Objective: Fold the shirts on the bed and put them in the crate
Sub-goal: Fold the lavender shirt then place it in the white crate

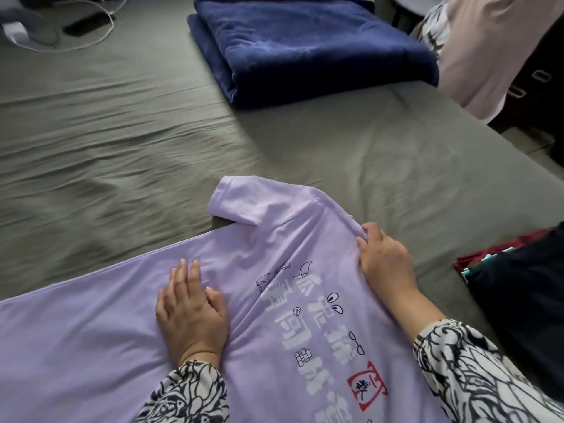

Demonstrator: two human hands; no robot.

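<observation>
**Lilac shirt spread on bed, both hands on the cloth**

Patterned black-and-white sleeves enter from the bottom edge, one on each forearm.

Item 1. Lilac shirt [116, 346]: lies flat on the near part of the bed, printed side up, with white characters, small black line drawings and a red seal-like mark. One short sleeve [241, 203] points away from the camera; the hem end runs out of view at the left and bottom edges.

Item 2. Left hand [190, 312]: rests palm down on the middle of the shirt, fingers [186, 273] straight and close together, thumb out to the side, pressing the cloth flat.

Item 3. Right hand [386, 264]: at the shirt's far right edge near the collar seam, fingertips curled and pinching a bunched ridge of the lilac cloth.

Item 4. Dark garment [518, 303]: lies at the right edge of the bed, just beside the shirt, with red cloth [485, 254] and a little teal showing under it.

Item 5. Bed [122, 141]: covered by a wrinkled grey-green sheet, bare across the middle.

Item 6. Folded navy blanket [311, 47]: lies on the far side of the bed, well apart from the shirt.

Item 7. Pale pink cloth [479, 50]: hangs at the far right, next to dark drawers [534, 83].

Item 8. White cable [103, 29] and a flat black object [88, 22]: far left corner of the bed.
</observation>
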